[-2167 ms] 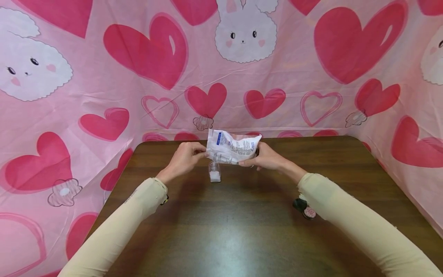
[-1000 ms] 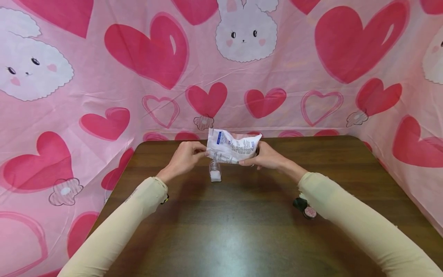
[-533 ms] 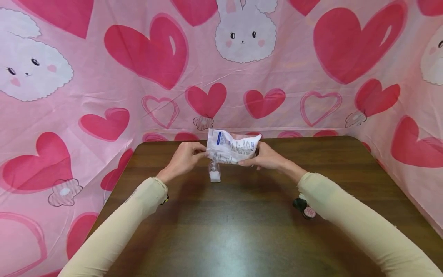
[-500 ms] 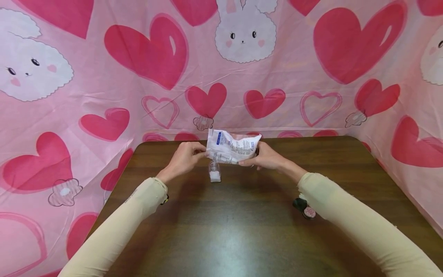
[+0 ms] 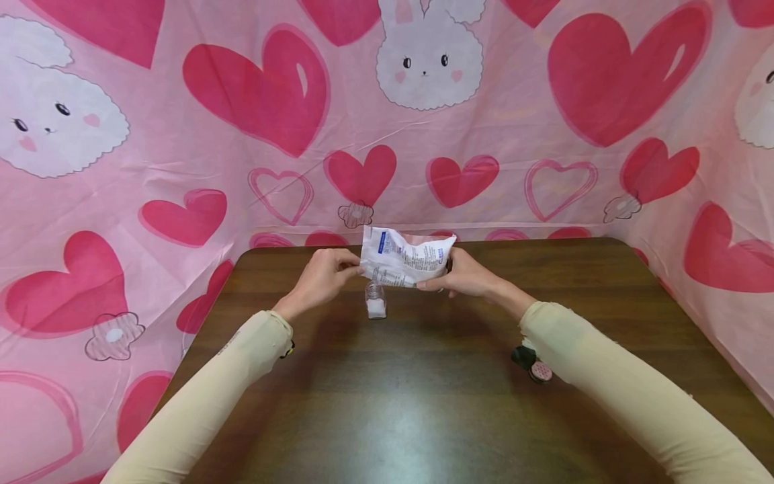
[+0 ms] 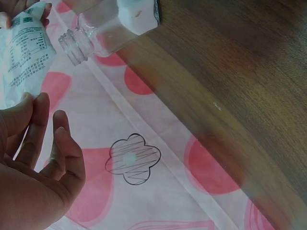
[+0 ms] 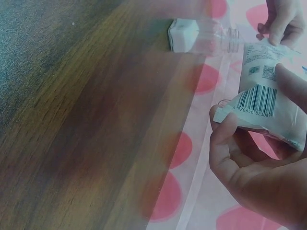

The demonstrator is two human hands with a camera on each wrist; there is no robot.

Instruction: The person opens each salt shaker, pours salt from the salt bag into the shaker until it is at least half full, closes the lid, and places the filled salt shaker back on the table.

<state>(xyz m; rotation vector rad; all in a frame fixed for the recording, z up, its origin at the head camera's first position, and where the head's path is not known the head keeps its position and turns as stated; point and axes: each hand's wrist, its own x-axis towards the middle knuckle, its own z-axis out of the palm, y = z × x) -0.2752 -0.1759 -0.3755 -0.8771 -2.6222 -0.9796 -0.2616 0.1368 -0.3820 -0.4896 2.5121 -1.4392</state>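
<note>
A white printed bag (image 5: 408, 261) is held level over the table, its left corner pinched by my left hand (image 5: 320, 279) between thumb and finger. My right hand (image 5: 474, 274) grips the bag's right end, thumb along the near side. Just below the bag's left part stands a small clear bottle (image 5: 375, 302), uncapped, with white contents in its lower part. In the right wrist view the bag (image 7: 259, 88) shows a barcode, and its left corner is close to the mouth of the bottle (image 7: 204, 37). Whether anything passes between them cannot be made out.
On the dark wooden table (image 5: 387, 403), a small round lid with a pink dotted top (image 5: 541, 371) lies beside a dark object (image 5: 523, 357), near my right sleeve. Pink cloth with hearts and rabbits (image 5: 423, 134) hangs behind the table and at both sides.
</note>
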